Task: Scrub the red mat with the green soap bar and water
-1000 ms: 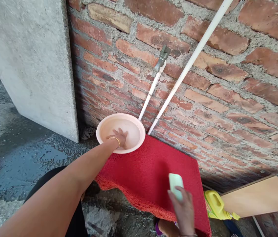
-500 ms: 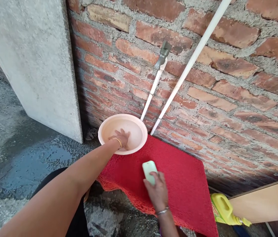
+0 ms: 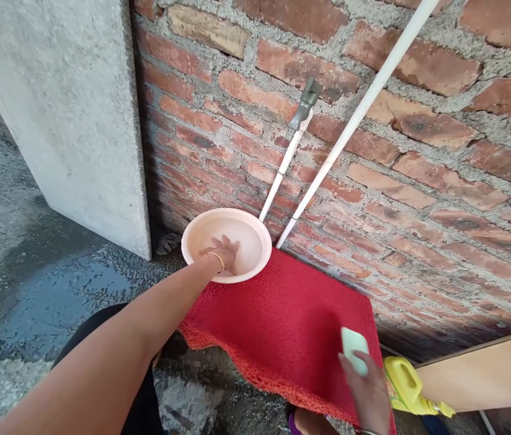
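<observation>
My left hand (image 3: 223,255) reaches into the pale pink basin (image 3: 187,254), fingers spread in the water and closed on nothing. A thin yellow bangle circles that wrist. At the right end of the red mat (image 3: 278,332), my right hand (image 3: 368,389) grips a pale green oblong block with rounded corners (image 3: 354,347). Its underside is hidden, so I cannot tell whether it is a brush or a bar of soap. The shaggy mat lies spread beside the basin, which sits at its upper left corner.
A brick wall (image 3: 400,199) runs behind, with a tap (image 3: 304,106) on a white pipe and a longer white pipe (image 3: 355,127) beside it. A grey slab (image 3: 87,121) leans at left over wet floor (image 3: 65,296). A yellow bottle (image 3: 404,383) and tan board (image 3: 486,374) lie at right.
My right hand has moved right and toward me across the mat with the pale green block. The left hand stays in the basin. The view has shifted slightly.
</observation>
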The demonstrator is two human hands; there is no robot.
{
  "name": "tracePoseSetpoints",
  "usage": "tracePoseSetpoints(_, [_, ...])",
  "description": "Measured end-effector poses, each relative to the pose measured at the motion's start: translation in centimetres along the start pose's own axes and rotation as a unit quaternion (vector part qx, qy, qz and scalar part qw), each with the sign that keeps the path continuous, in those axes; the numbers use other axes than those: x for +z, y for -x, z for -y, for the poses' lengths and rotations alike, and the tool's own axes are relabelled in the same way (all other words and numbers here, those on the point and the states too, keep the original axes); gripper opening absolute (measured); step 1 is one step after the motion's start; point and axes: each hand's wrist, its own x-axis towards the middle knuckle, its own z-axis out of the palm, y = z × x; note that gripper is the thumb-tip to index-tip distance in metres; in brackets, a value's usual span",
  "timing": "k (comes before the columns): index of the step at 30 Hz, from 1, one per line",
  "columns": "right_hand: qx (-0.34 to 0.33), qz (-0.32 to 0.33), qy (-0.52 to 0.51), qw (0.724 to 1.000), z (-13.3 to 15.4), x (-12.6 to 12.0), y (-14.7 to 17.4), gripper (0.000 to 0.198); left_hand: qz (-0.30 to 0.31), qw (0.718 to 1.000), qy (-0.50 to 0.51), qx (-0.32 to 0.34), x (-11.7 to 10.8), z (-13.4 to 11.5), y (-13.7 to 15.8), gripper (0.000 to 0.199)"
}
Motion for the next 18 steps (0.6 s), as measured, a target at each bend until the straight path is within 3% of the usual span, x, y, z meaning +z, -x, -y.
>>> tracePoseSetpoints(2, [-0.054,0.055,-0.071,0.995,5.4,3.8,1.8,0.051,0.002,1.0,0.015,0.003,-0.2,0.0,0.3,0.122])
tracePoseSetpoints(6, [-0.227,0.177,-0.141,0.947,15.8,10.0,6.6,0.025,0.005,1.0,0.004,0.008,-0.4,0.0,0.6,0.121])
tracePoseSetpoints(10, [-0.327,0.218,-0.089,0.915,20.9,12.5,9.0,0.029,0.017,1.0,-0.015,0.001,-0.5,0.0,0.7,0.122])
tracePoseSetpoints(12, [-0.331,0.211,-0.076,0.917,20.8,12.6,8.2,0.03,0.015,1.0,-0.016,0.003,-0.5,0.0,0.7,0.122])
tracePoseSetpoints(14, [-0.301,0.192,-0.08,0.931,19.0,11.9,6.3,0.027,0.012,1.0,-0.019,0.008,-0.4,0.1,0.6,0.121])
tracePoseSetpoints(18, [-0.186,0.116,-0.087,0.972,10.8,8.3,0.7,0.035,0.003,1.0,-0.01,0.01,0.0,0.2,0.2,0.12])
